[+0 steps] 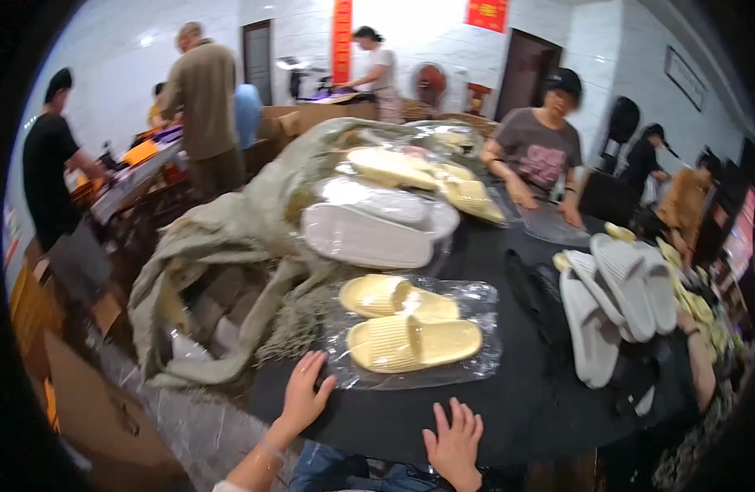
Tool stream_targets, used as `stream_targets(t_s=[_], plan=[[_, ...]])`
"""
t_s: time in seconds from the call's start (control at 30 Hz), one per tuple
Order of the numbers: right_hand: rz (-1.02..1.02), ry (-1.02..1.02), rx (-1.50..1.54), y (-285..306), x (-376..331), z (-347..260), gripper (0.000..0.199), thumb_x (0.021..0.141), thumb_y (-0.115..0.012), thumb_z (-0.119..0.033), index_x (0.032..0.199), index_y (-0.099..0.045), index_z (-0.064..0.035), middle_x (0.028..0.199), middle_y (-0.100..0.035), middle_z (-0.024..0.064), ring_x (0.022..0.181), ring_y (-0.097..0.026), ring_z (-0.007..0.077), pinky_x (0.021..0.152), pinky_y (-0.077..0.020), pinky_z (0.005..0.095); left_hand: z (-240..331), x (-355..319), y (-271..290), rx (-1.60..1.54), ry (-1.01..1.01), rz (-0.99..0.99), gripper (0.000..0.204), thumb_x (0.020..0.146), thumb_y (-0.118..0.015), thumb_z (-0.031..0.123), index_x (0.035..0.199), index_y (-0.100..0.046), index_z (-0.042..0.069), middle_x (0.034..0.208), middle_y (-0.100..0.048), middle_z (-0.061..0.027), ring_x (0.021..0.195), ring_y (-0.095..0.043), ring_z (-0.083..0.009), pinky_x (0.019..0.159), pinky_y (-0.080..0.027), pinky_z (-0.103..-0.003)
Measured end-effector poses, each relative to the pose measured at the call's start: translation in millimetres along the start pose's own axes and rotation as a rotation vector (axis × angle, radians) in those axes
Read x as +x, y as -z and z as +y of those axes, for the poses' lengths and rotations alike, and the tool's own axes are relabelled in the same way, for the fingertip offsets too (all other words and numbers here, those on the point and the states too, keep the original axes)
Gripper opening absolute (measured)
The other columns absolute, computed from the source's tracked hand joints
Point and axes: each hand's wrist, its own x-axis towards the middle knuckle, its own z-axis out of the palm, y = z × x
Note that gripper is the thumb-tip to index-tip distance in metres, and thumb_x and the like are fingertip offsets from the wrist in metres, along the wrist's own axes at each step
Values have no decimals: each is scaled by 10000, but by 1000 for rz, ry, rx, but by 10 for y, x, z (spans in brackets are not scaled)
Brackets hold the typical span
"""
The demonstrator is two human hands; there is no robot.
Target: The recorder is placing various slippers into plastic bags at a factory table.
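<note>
Yellow slippers [410,324], a ribbed pair sealed in a clear plastic bag [482,361], lie on the black worktop [517,410] at the centre of the frame, just above my hands. My left hand [305,395] rests flat at the lower middle with fingers spread, its fingertips near the bag's lower left corner. My right hand [453,443], lower still, is also flat and spread, holding nothing. White slippers [615,303] pile at the right.

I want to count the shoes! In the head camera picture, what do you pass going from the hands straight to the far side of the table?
Left hand → yellow ribbed foam slippers in a clear plastic bag → white foam slippers in clear bags → pale yellow bagged slippers on the grey-green woven sack.
</note>
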Motion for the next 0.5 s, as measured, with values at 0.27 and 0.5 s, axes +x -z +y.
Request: stream_targets(t_s=[0.27,0.5], plan=[[-13,-5,-12,238,55,-11,501,862,-550,-354,1305,-477,-131,1347,-386,146,1223,-348,324,1014,-246,522,160,25,-221,293,-60,30,582,844,-598,187,1337,-379,-30,1283,-475,-201,1221,-419,-378,999,-322,-437],[-12,-15,2,167,69,68,495,885,-524,-379,1320,-465,-151,1365,-371,135,1232,-353,310,1007,-270,533,43,21,-171,-174,138,218,459,813,-633,62,1253,-516,5,840,-603,-83,893,-561,-239,883,-420,-361]])
